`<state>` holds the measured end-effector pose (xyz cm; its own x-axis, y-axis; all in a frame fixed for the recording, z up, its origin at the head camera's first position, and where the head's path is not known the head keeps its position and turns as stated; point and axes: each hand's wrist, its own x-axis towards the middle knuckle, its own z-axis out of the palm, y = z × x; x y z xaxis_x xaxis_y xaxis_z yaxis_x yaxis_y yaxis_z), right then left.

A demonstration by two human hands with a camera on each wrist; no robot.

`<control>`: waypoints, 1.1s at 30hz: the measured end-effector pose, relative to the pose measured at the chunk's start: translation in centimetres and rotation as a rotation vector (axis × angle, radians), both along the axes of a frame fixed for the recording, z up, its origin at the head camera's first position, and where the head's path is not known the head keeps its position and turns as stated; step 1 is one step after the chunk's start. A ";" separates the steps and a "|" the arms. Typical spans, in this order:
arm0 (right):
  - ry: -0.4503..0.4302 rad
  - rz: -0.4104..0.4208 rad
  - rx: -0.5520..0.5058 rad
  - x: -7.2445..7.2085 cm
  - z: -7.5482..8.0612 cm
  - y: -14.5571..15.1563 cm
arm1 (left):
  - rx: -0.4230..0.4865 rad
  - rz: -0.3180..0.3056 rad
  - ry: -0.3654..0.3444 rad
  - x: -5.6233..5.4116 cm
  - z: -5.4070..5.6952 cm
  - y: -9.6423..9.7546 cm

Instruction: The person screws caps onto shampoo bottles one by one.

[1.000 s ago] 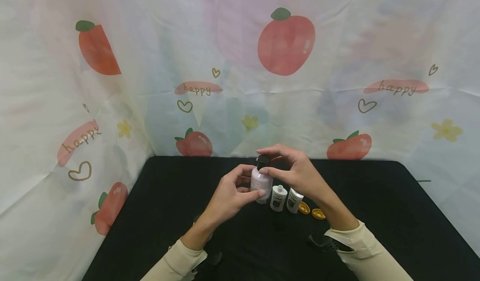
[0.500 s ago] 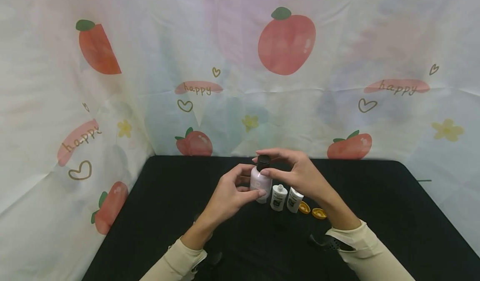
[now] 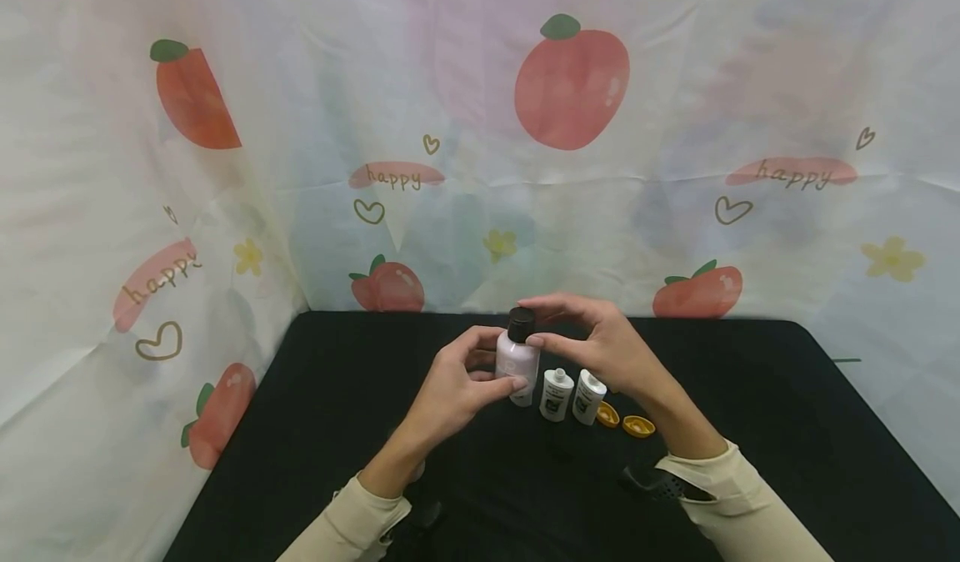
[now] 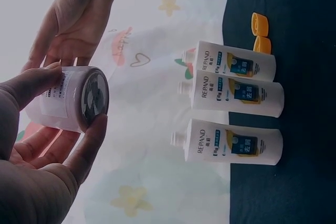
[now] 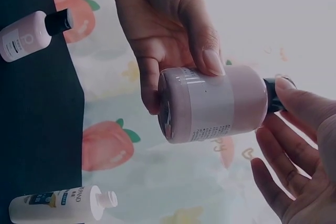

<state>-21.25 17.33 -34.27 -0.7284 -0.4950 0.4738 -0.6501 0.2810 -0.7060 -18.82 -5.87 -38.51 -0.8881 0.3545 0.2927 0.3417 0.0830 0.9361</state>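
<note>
My left hand (image 3: 457,387) grips the body of a pale pink bottle (image 3: 512,360), thumb in front and fingers behind, holding it up above the table. My right hand (image 3: 600,349) has its thumb and fingertips at the bottle's black cap (image 3: 521,323). In the right wrist view the right thumb lies on the cap (image 5: 273,95), while the other fingers are spread loosely below it. The left wrist view shows the round base of the bottle (image 4: 94,98) and a printed white label on its side.
Several white shampoo bottles (image 4: 233,142) with bare necks stand in a row on the black table (image 3: 360,362). Two orange flip caps (image 3: 608,415) lie beside them. A second pink bottle (image 5: 26,38) with a black cap stands elsewhere on the table, hidden in the head view.
The pink bottle and my left hand have shifted slightly left. My right hand has moved slightly right, its thumb farther to the side of the cap.
</note>
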 end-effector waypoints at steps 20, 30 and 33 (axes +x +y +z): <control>0.067 -0.009 -0.036 0.0 -0.1 -0.5 | 0.003 0.006 0.018 -0.1 -0.1 0.1; 0.057 -0.012 -0.012 -0.1 -0.1 -0.6 | 0.002 -0.013 0.030 0.0 -0.2 0.2; 0.054 -0.006 -0.011 -0.2 -0.1 -0.7 | 0.000 -0.014 0.023 0.0 -0.1 0.2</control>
